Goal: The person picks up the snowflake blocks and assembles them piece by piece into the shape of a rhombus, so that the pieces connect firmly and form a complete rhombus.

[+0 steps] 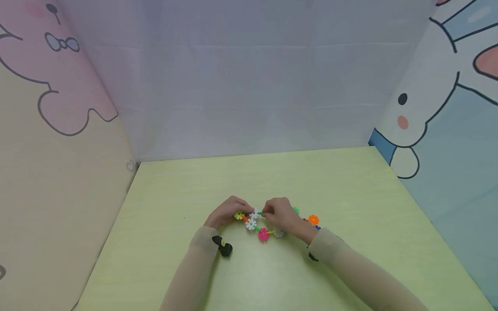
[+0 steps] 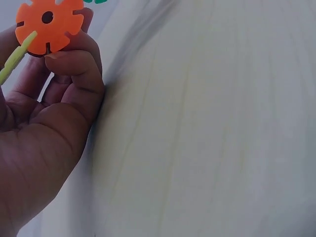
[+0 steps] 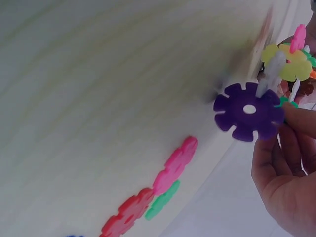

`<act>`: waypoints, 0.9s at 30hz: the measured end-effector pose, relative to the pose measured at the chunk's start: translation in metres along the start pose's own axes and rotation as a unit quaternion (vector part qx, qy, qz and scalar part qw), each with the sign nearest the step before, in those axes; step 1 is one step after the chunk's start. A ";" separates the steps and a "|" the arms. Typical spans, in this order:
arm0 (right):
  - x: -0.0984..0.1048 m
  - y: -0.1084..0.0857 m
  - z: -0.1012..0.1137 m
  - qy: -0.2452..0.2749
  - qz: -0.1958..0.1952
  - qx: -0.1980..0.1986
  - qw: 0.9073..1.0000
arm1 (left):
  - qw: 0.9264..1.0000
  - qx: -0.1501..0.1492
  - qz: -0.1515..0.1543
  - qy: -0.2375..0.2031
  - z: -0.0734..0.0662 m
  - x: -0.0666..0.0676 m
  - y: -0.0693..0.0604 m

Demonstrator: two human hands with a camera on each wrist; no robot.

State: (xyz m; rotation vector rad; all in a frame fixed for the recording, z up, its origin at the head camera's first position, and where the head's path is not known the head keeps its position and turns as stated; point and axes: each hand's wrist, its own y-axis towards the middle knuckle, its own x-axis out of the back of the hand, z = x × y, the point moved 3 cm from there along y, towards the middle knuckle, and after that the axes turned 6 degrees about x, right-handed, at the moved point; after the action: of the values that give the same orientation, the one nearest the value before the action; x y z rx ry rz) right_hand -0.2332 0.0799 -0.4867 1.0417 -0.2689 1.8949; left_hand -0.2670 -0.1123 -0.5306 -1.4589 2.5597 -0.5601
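Left hand (image 1: 230, 211) pinches a chain (image 1: 250, 224), already several links long, in from the table's (image 1: 155, 242) far edge; right hand (image 1: 284, 216) pinches a green disc (image 1: 260, 213) against it; spare discs (image 1: 313, 220) rightward look unjoined.

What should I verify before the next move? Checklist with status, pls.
1. Left hand holding the orange disc: ok, fingers curled at its edge.
2. Right hand holding the purple disc: ok, pinched at its rim.
3. White disc fully seated in the purple one: cannot tell, it meets the disc but depth doesn't show.
4. More discs on the table: ok, red disc, pink disc and green disc lie there.
5. Chain in full sight: not ok, hands cover parts in the head view.
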 end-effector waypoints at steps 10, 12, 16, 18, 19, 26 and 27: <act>0.002 0.000 0.000 0.003 -0.014 -0.004 1.000 | 1.000 0.002 0.002 -0.007 -0.003 -0.002 -0.001; 0.002 0.000 0.000 0.010 -0.013 -0.001 1.000 | 1.000 0.005 0.005 -0.009 -0.004 -0.002 -0.002; 0.003 0.000 0.001 0.025 -0.010 0.005 1.000 | 1.000 0.003 0.014 0.007 -0.006 -0.002 -0.004; 0.003 0.000 0.002 0.034 -0.007 -0.001 0.999 | 0.999 -0.001 0.023 0.035 -0.007 -0.002 -0.005; 0.003 0.000 0.002 0.040 -0.006 -0.003 0.999 | 0.998 -0.004 0.026 0.050 -0.007 -0.002 -0.005; 0.004 -0.002 0.000 0.047 -0.002 -0.014 0.999 | 0.996 -0.001 0.031 0.081 -0.006 -0.001 -0.010; 0.006 -0.003 -0.002 0.045 -0.003 -0.015 0.999 | 0.997 0.000 0.029 0.078 -0.004 0.000 -0.011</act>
State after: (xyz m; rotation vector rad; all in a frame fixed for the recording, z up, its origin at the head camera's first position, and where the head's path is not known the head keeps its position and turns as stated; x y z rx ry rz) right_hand -0.2334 0.0860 -0.4839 0.9323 -0.2420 1.9218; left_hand -0.2597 -0.1158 -0.5226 -1.3881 2.7086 -0.6923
